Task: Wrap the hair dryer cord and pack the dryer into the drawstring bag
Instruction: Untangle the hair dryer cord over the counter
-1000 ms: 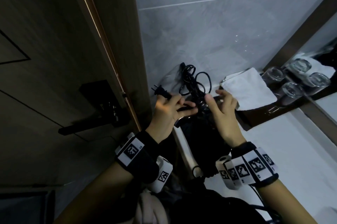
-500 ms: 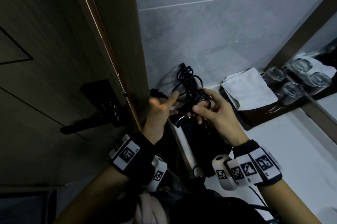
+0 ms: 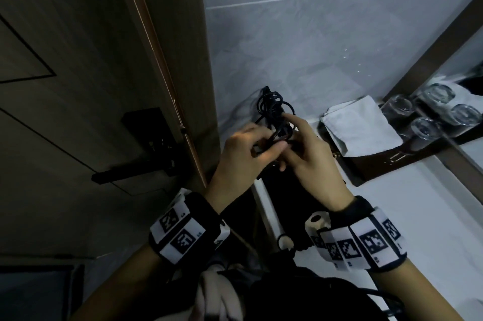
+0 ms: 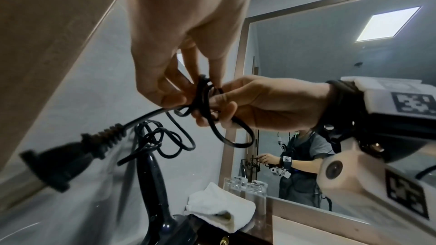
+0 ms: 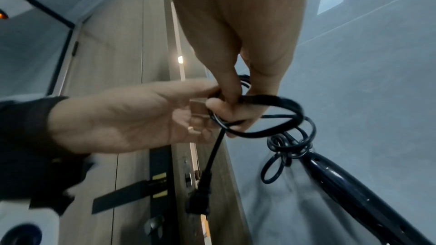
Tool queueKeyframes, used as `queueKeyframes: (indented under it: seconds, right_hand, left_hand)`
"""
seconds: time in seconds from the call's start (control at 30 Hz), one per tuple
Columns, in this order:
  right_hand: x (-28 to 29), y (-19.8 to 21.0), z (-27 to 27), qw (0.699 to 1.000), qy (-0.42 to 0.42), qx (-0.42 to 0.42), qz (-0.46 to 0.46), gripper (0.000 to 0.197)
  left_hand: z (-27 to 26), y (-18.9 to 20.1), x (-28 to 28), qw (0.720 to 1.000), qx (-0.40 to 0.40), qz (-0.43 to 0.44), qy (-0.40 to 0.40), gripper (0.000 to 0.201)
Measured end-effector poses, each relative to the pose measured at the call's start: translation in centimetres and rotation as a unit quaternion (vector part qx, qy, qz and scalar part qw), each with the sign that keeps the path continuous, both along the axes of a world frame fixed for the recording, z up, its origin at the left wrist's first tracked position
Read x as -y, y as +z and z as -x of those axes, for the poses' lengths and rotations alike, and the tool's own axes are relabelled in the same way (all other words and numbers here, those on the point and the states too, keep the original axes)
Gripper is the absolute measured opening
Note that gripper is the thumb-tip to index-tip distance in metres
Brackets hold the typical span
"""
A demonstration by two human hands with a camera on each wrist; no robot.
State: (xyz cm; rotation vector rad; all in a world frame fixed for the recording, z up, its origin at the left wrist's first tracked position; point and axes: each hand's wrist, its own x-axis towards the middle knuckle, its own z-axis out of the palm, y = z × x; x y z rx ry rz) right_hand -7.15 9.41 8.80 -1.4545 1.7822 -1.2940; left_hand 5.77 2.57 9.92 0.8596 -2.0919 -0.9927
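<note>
The black hair dryer (image 4: 151,183) (image 5: 342,178) stands tilted with its handle end up against the grey wall. Its black cord (image 3: 271,108) (image 4: 205,100) (image 5: 261,113) is gathered in loose loops above it. My left hand (image 3: 261,145) and right hand (image 3: 295,137) meet at the loops, and both pinch the bundle. The plug (image 4: 54,161) (image 5: 199,202) hangs free below my left hand. A black drawstring bag (image 3: 287,200) lies under my hands on the counter edge; how it lies is hard to make out.
A folded white towel (image 3: 358,127) and upturned glasses (image 3: 423,127) sit on a dark tray at the right, by a mirror. The wooden door with a black handle (image 3: 130,171) is close on the left. The white counter (image 3: 418,216) runs to the right.
My left hand has moved right from the plug end to join the right hand at the loops. The plug, which stuck out to the left, now dangles below.
</note>
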Motion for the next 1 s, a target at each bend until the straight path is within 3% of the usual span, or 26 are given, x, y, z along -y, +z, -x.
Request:
queueKeyframes:
  seconds: [0.1, 0.17, 0.27, 0.33, 0.53, 0.67, 0.77, 0.87, 1.0]
  right_hand:
    - [0.0, 0.2, 0.2, 0.996, 0.028, 0.078, -0.04, 0.058]
    - [0.1, 0.2, 0.7, 0.995, 0.009, 0.077, -0.069, 0.061]
    - [0.2, 0.7, 1.8, 0.991, -0.02, -0.031, -0.131, 0.028]
    - [0.0, 1.0, 1.8, 0.988, 0.002, -0.046, -0.145, 0.01]
    - [-0.8, 3.0, 1.7, 0.994, 0.052, 0.084, -0.054, 0.035]
    - [-1.3, 3.4, 2.1, 0.985, 0.072, 0.143, -0.067, 0.025]
    - [-1.1, 2.6, 2.3, 0.98, 0.122, 0.101, -0.119, 0.024]
    - [-1.4, 2.1, 2.2, 0.978, 0.163, 0.123, -0.049, 0.027]
    - [-1.2, 1.9, 2.4, 0.961, 0.116, 0.244, 0.063, 0.028]
  left_hand:
    - [-0.2, -0.1, 0.2, 0.999, 0.008, 0.032, 0.01, 0.016]
    - [-0.4, -0.5, 0.6, 0.998, 0.02, 0.044, 0.034, 0.019]
    - [-0.7, -1.1, 0.9, 0.997, 0.036, 0.028, 0.058, 0.022]
    - [-0.7, -1.5, 1.0, 0.996, 0.049, 0.021, 0.076, 0.025]
    - [-1.0, -2.5, 1.6, 0.987, 0.066, 0.007, 0.144, 0.028]
    - [-1.3, -2.8, 2.0, 0.987, 0.041, -0.055, 0.147, 0.029]
    - [-1.1, -2.9, 1.6, 0.987, 0.028, -0.051, 0.15, 0.026]
    - [-1.1, -3.3, 1.9, 0.984, 0.019, -0.078, 0.156, 0.026]
    - [-1.4, -3.8, 2.5, 0.979, 0.002, -0.153, 0.136, 0.024]
